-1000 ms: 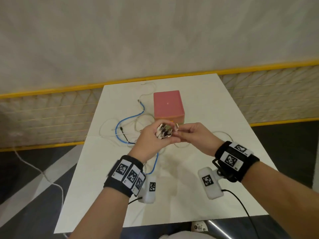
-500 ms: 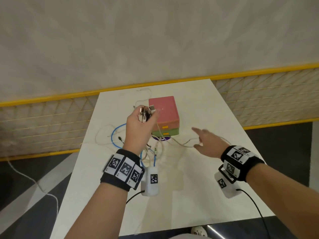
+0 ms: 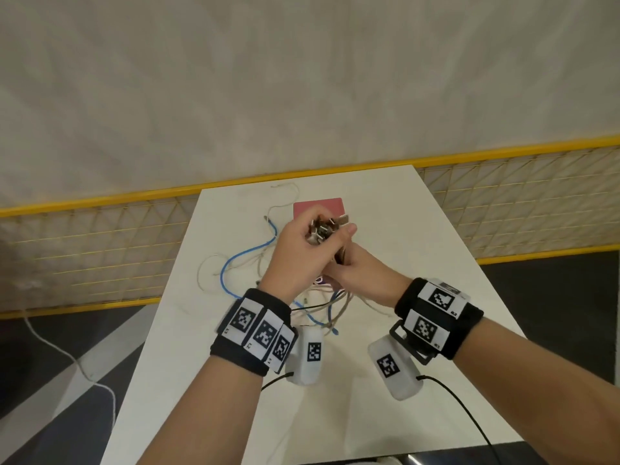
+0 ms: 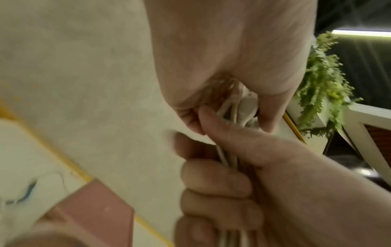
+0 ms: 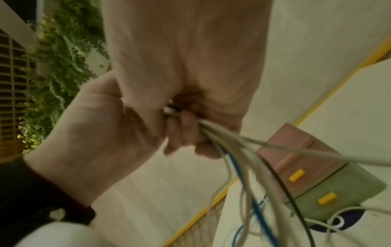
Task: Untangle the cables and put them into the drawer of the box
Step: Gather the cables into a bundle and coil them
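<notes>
Both hands are raised together above the white counter (image 3: pixel 419 380), in front of the box (image 3: pixel 318 207). The left hand (image 3: pixel 302 253) is curled tight around a bunch of cable plugs (image 3: pixel 327 228), whose metal ends stick up out of the fist beside the thumb. The right hand (image 3: pixel 360 276) sits just below and against the left one, its fingers (image 4: pixel 213 188) wrapped round the same bundle of cables (image 5: pixel 239 160) where the strands leave the left fist; the left wrist view shows pale strands running down through the right fist. From the two hands the cables hang down to the counter: several white ones, a blue cable (image 3: pixel 235 263) and a thin black cable (image 5: pixel 281 182). The blue cable loops across the counter to the left of the hands, with pale loops lying around it, and more strands lie in a heap on the counter between the two wrists. The box stands on the counter behind the hands, largely hidden by them in the head view; the right wrist view shows a pink drawer (image 5: pixel 300 160) above a green drawer (image 5: pixel 338 195), each with a yellow handle, both pushed in. A dark round object (image 5: pixel 342 220) lies on the counter at the foot of the box, with white strands curling over it. Behind the counter runs a yellow-railed mesh fence (image 3: pixel 100 250), and green foliage (image 4: pixel 323 80) shows in both wrist views.
</notes>
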`<action>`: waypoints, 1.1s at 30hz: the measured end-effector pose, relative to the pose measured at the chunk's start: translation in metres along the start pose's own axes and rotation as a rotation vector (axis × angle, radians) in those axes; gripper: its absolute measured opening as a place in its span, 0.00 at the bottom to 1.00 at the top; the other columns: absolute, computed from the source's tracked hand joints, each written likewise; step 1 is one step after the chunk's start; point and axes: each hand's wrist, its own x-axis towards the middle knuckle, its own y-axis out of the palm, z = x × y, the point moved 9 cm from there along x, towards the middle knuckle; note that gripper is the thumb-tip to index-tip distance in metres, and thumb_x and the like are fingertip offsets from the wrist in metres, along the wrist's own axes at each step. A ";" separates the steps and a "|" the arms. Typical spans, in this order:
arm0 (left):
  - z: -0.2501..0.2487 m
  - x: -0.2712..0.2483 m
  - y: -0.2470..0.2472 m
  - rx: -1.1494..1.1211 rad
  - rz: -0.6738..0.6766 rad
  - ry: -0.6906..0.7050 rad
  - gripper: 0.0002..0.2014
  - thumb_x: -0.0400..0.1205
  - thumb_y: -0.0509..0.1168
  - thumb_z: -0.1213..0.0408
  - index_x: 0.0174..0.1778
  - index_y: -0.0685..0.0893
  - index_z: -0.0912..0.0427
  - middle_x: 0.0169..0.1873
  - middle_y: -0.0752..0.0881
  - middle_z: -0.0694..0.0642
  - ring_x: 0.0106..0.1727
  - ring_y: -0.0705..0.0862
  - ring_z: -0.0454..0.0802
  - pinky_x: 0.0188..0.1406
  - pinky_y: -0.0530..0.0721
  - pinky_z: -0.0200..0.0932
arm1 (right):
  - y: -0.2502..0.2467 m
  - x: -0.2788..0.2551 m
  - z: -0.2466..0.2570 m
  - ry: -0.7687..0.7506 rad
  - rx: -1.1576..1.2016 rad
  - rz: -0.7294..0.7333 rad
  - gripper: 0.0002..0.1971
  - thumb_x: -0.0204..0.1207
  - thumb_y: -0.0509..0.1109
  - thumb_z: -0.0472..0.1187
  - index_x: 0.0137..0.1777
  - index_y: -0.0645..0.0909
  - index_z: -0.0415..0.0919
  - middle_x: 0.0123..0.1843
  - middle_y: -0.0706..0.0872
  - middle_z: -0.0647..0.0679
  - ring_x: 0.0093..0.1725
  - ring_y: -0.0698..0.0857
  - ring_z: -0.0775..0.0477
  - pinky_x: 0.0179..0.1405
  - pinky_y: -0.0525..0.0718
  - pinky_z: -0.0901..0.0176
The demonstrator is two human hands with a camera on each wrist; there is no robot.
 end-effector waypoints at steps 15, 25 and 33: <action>-0.026 0.005 0.023 0.205 0.174 0.249 0.21 0.84 0.57 0.46 0.38 0.83 0.59 0.38 0.76 0.48 0.47 0.76 0.46 0.51 0.71 0.36 | -0.010 0.004 0.004 0.096 -0.001 -0.206 0.10 0.77 0.57 0.31 0.35 0.72 0.40 0.28 0.72 0.42 0.26 0.73 0.48 0.18 0.71 0.65; -0.021 0.012 0.025 0.358 0.177 0.301 0.11 0.87 0.57 0.63 0.44 0.80 0.64 0.38 0.76 0.40 0.43 0.75 0.35 0.46 0.70 0.30 | -0.014 -0.001 0.002 0.108 0.082 -0.169 0.12 0.71 0.66 0.25 0.30 0.76 0.40 0.24 0.74 0.46 0.25 0.73 0.54 0.23 0.75 0.68; -0.016 0.007 0.021 0.556 0.187 0.341 0.12 0.84 0.62 0.55 0.42 0.78 0.60 0.35 0.79 0.49 0.37 0.76 0.44 0.38 0.79 0.47 | 0.005 -0.001 0.003 0.064 0.072 -0.049 0.13 0.63 0.73 0.23 0.41 0.78 0.39 0.32 0.80 0.49 0.32 0.77 0.57 0.27 0.75 0.64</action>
